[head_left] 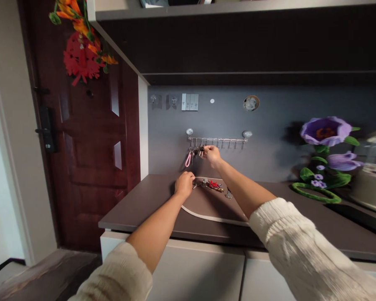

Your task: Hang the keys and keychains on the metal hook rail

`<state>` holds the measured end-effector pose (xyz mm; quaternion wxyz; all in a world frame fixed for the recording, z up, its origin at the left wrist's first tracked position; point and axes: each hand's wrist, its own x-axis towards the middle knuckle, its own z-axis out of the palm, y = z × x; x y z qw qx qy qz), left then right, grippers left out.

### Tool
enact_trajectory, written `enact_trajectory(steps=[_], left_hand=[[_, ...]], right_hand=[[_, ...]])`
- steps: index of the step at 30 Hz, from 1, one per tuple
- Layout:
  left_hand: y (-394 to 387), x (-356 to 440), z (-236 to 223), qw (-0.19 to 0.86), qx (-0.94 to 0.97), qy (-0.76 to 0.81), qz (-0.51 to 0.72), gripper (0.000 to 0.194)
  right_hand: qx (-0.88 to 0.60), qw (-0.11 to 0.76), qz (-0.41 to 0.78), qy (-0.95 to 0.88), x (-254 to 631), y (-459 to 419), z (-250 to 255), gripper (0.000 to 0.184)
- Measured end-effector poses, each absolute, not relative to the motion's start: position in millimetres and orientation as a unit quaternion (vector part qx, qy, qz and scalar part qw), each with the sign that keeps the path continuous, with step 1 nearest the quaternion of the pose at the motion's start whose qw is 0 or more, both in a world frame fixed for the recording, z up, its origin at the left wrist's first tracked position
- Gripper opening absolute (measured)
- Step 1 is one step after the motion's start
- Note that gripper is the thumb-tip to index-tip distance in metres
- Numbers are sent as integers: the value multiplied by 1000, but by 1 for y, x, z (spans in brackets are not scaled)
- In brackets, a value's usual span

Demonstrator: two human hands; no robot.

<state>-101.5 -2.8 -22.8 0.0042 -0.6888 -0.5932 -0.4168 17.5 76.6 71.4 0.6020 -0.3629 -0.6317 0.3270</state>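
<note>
My right hand (212,155) is raised to the silver hook rail (219,139) on the grey wall. Its fingers pinch a small bunch of keys (201,152) just below the hooks; whether the ring sits on a hook I cannot tell. Left of it, keys with a pink loop strap (188,159) hang from the rail. Lower down, my left hand (184,184) is closed at the left side of a brown mat (213,209), its fingertips beside some loose keys (196,183). What it grips is hidden. Several keys and a red charm (213,184) lie on the mat.
Purple knitted flowers (326,131) and a pale appliance with a clear lid (371,179) stand at the right of the counter (138,200). A dark shelf (238,46) overhangs it. A dark red door (94,167) with hanging decorations is at the left.
</note>
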Motion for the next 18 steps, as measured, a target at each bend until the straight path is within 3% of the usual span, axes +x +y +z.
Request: enact_trajectory(steps=[3,18], left_hand=[[-1,-102,-23,14,-686,-601,-410,18],[1,-102,-22,16,-677,-620,-396,18]], right_hand=[[-368,629,399,-556,11,83,76,8],[-409,662,428,-459,0,98,69,10]])
